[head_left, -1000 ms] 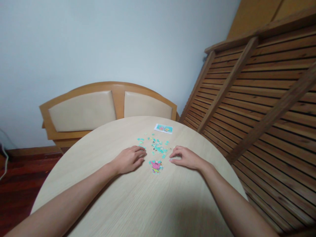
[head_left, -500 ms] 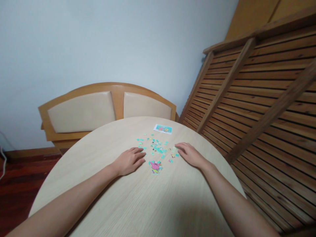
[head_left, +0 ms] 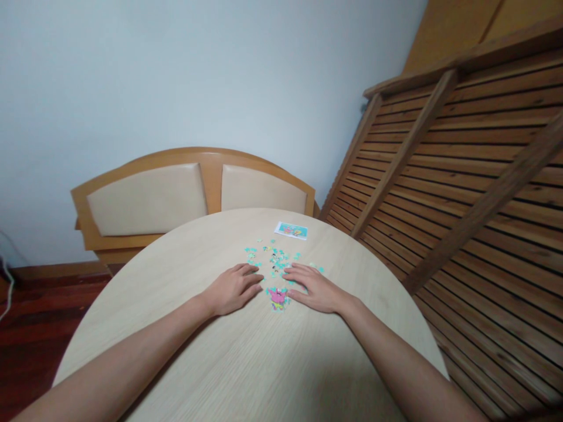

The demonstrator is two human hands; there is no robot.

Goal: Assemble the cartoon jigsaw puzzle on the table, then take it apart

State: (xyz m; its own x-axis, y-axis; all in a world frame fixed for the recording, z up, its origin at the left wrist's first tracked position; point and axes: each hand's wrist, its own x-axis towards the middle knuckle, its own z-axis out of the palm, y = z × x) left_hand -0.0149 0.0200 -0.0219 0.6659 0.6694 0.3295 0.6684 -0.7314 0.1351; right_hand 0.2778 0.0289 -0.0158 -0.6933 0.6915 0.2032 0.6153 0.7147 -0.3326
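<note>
A small joined patch of jigsaw puzzle [head_left: 277,297], pink and yellow with teal edges, lies on the table between my hands. Beyond it, loose jigsaw pieces [head_left: 278,257], mostly teal, are scattered about. My left hand [head_left: 233,288] rests on the tabletop left of the patch, fingers spread and holding nothing. Fingers apart, my right hand [head_left: 315,287] lies over the right part of the loose pieces and hides some of them. Its thumb reaches the right edge of the patch; whether it touches a piece I cannot tell.
A picture card [head_left: 291,230] with a teal print lies on the far side of the round wooden table [head_left: 211,363]. Behind stands a headboard [head_left: 149,199] with cream panels against the wall. A slatted wooden frame [head_left: 440,176] leans along the right side.
My right hand has moved left and nearer to me, from the right of the loose pieces to beside the joined patch. My left hand has hardly moved.
</note>
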